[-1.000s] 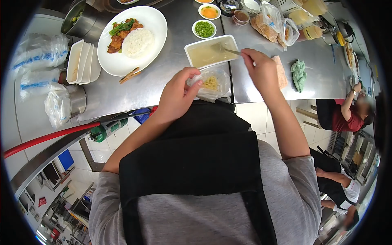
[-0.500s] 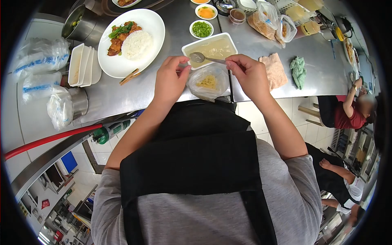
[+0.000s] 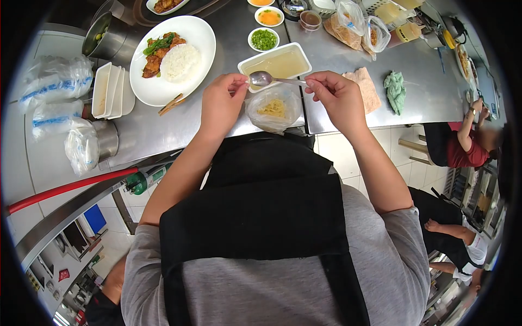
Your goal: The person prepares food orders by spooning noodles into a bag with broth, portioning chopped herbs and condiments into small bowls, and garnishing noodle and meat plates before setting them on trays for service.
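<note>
My right hand point(image 3: 340, 100) pinches the handle end of a metal spoon point(image 3: 262, 79). Its bowl is over the near left part of a white rectangular dish point(image 3: 305, 52) of pale, clear liquid. At the dish's left corner is my left hand point(image 3: 222, 106), thumb and fingers pinched together close to the spoon bowl; what they hold, if anything, is hidden. Between my hands, just below the dish, an open plastic bag point(image 3: 288, 117) holds pale yellow shreds point(image 3: 273, 108).
Left: a white plate point(image 3: 201, 41) of rice and browned meat, wooden tongs point(image 3: 172, 104), stacked white trays point(image 3: 113, 89). Behind the dish: bowls of chopped green onion point(image 3: 263, 39) and egg yolk point(image 3: 269, 17). Right: a pink cloth point(image 3: 365, 89), a green cloth point(image 3: 395, 92), bagged food point(image 3: 345, 27). Co-workers stand far right.
The spoon bowl has risen from the liquid and come nearer my left fingertips, with its handle now more level. Part of another person has appeared at the lower left.
</note>
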The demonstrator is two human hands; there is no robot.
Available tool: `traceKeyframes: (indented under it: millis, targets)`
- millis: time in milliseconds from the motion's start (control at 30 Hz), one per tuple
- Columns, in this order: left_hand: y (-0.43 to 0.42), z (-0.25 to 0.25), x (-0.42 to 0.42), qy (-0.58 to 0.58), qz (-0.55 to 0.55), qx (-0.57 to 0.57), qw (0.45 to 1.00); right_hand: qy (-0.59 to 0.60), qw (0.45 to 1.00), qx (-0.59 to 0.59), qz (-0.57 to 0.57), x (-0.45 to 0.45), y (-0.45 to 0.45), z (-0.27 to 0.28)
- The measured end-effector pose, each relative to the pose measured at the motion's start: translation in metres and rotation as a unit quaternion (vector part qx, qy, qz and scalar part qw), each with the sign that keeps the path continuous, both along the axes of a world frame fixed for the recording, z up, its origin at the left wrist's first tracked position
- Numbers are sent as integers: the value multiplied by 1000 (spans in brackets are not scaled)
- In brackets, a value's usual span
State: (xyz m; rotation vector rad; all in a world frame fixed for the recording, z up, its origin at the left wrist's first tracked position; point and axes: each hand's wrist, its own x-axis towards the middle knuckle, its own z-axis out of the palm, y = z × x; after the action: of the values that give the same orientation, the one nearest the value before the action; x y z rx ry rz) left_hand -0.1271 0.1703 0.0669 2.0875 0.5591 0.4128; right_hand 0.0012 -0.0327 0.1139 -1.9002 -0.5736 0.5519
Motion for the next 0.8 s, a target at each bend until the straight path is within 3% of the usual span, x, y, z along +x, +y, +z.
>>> traceKeyframes:
  millis: [167,333,400,533,600,633,667,700,733,800]
  targets:
    - [0,8,7,10,-14,46,999,99,993,61,-13,7,-3,-6]
    - [-8,22,8,-12,-12,67,998,121,989,70,-42,6,-20,10]
    - [-12,29,4,-104,-60,88,989,121,989,61,-56,-1,-34,19]
    - [-23,41,-11,-181,-80,75,977,89,990,94,-50,-17,-65,15]
    - [-21,35,-23,-75,-26,13,997,-56,998,-4,-32,-32,-65,10]
    - [-22,30,-27,-76,-30,12,997,-209,978,-27,-1,-37,-63,0]
    - [-23,23,-31,7,-32,-54,998,-339,938,-37,58,-39,-62,-6]
    - [-24,15,-33,91,-33,-119,988,-384,919,-30,87,-42,-58,-7]
    - [-25,4,-35,91,-35,-118,988,-427,896,-23,116,-44,-54,-7]
    - [-26,-8,-34,95,-57,-233,966,-432,894,-18,118,-47,-50,-9]
